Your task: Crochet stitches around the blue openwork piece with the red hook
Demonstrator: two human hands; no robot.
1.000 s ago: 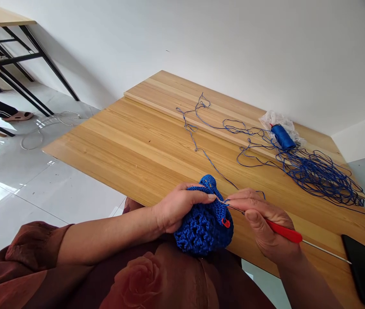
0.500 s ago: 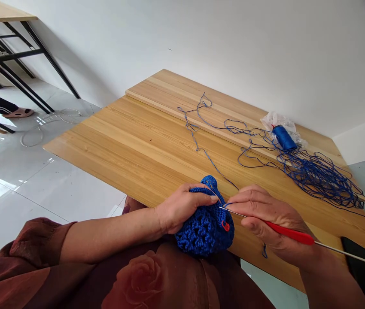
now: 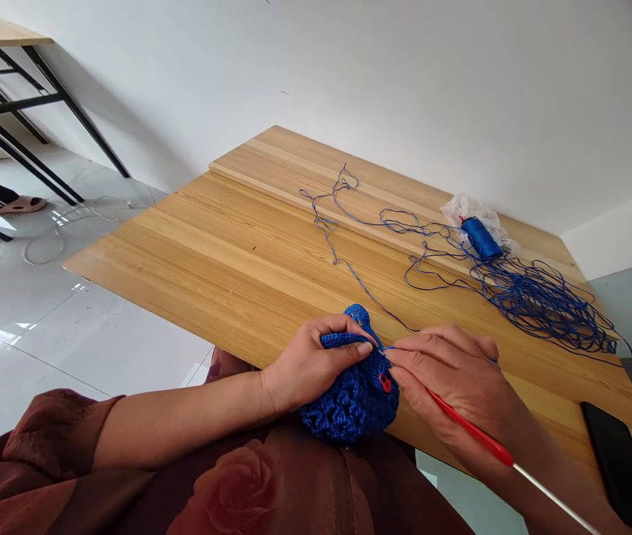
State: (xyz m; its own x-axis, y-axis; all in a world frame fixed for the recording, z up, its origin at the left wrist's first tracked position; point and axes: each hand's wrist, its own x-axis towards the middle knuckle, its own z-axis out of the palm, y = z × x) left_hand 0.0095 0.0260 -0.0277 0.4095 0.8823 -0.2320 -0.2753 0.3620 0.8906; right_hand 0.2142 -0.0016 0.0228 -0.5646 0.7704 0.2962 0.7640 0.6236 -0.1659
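Pinched in my left hand (image 3: 316,358) is the upper edge of a blue crocheted piece (image 3: 343,409), which rests against my lap at the table's front edge. My right hand (image 3: 455,379) grips a crochet hook (image 3: 475,431) by its red handle. The hook's thin tip meets the blue fabric beside my left fingertips; whether it is inside a stitch I cannot tell. Blue yarn (image 3: 375,299) runs from the table to my right fingers. A red stitch marker (image 3: 385,383) hangs on the crocheted piece, just below the hook's tip.
On the wooden table (image 3: 193,245), a blue yarn spool (image 3: 482,238) lies on a clear plastic bag (image 3: 455,206). Loose tangled yarn (image 3: 544,305) spreads in front of it. A black phone (image 3: 622,461) lies at the right. Another person's foot (image 3: 23,203) shows at far left.
My right hand has tilted the hook more steeply and brought its tip up to the fabric edge by my left fingers. The whole view has shifted slightly.
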